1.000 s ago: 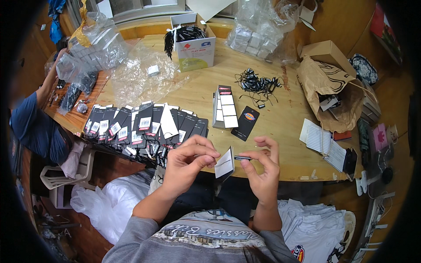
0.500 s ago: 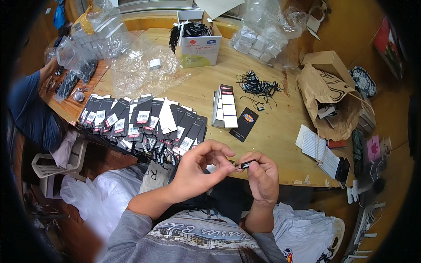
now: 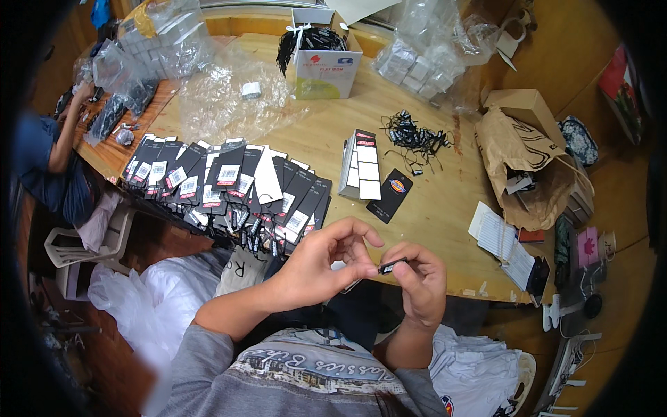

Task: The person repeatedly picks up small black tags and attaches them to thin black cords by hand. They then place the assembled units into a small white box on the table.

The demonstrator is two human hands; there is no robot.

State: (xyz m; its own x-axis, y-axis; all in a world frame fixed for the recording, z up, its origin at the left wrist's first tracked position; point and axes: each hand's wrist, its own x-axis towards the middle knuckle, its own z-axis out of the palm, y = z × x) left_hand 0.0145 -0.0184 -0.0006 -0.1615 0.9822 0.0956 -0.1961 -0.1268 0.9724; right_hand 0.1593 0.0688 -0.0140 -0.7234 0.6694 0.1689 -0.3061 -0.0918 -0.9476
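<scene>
My right hand [image 3: 421, 283] pinches a small black hang-tag string fastener [image 3: 392, 266] between thumb and finger, just past the table's near edge. Thumb and forefinger of my left hand [image 3: 316, 270] are closed at the fastener's left end, where its thin cord is; the other fingers curl loosely. A pale edge shows beneath the left hand, too covered to name. Beyond the hands lie a single black hang tag [image 3: 390, 196] and a stack of white stickers [image 3: 367, 167]. Left of them, overlapping black hang tags [image 3: 228, 170] with barcode stickers spread along the edge, their cords hanging over it.
Loose string fasteners [image 3: 415, 132] lie in a tangle farther back. A white box [image 3: 325, 78] holds more. Clear plastic bags [image 3: 233, 104] and a brown paper bag [image 3: 517, 146] flank the wooden table [image 3: 445, 229]. Another person's arm [image 3: 64, 132] is at the far left.
The view has shifted slightly. My fingertips have come closer together, so less cord shows between them. The other person's arm at the left has shifted.
</scene>
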